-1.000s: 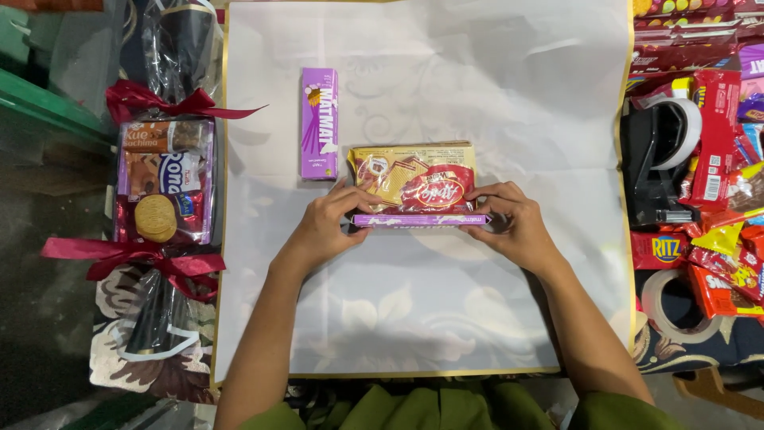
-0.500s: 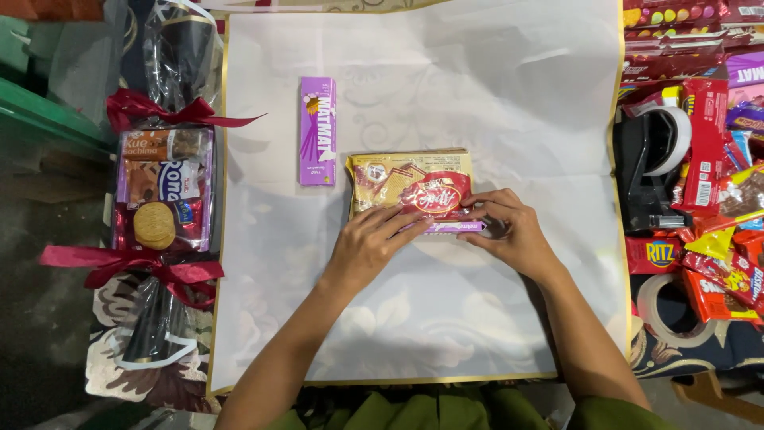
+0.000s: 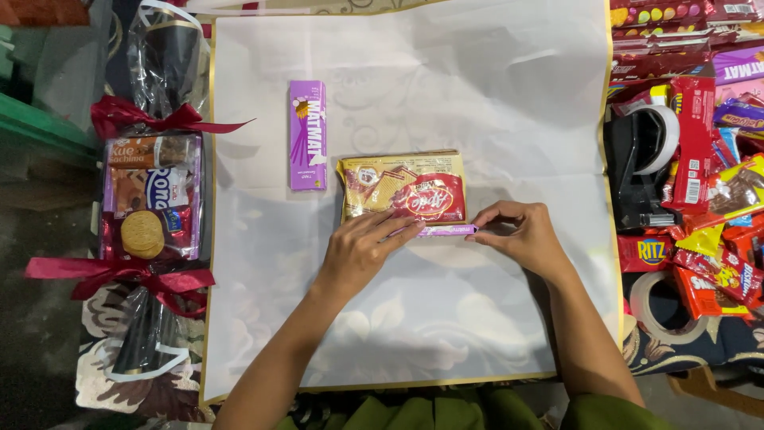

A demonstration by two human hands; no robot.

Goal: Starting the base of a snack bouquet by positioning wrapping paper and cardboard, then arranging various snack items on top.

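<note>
A gold and red wafer packet (image 3: 404, 188) lies flat in the middle of a white wrapping sheet (image 3: 477, 95). A thin purple snack bar (image 3: 447, 230) rests along the packet's near edge. My left hand (image 3: 362, 251) lies flat with its fingers pressing on the bar and the packet's lower edge. My right hand (image 3: 519, 237) pinches the bar's right end. A second purple bar (image 3: 307, 134) lies upright on the sheet, to the left of the packet and apart from both hands.
A wrapped snack bundle tied with red ribbons (image 3: 151, 207) lies left of the sheet. To the right are a black tape dispenser (image 3: 641, 167), a tape roll (image 3: 664, 306) and a pile of several snack packs (image 3: 716, 159).
My left hand slid right from the bar's left end onto the middle of the bar and the packet's edge. The right hand stayed at the bar's right end.
</note>
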